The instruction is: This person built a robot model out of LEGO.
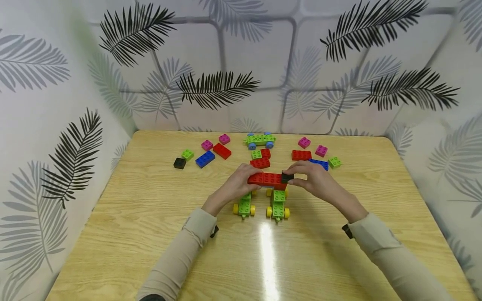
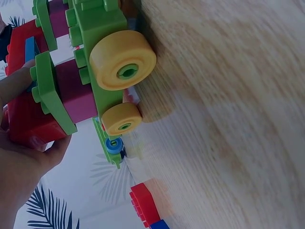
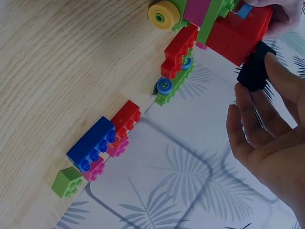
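Observation:
Two green wheeled bases (image 1: 278, 207) with yellow wheels stand side by side on the table. Magenta bricks (image 2: 74, 90) and green bricks (image 2: 52, 90) rise from them, and red bricks (image 1: 266, 179) bridge across the top. At the left end of the bridge, my left hand (image 1: 241, 180) grips the red bricks between thumb and fingers. My right hand (image 1: 315, 179) pinches a black brick (image 3: 255, 67) at the bridge's right end. The black brick touches the red studs' side; whether it is fully seated I cannot tell. A bit of blue (image 2: 31, 50) shows under the red.
Behind the build lie red bricks (image 1: 260, 163) and a green base with blue wheels (image 1: 260, 140). Loose blue (image 1: 205, 159), red, pink, green and black bricks (image 1: 179, 163) lie back left. Others, including a red brick (image 1: 301, 155), lie back right, before the patterned wall.

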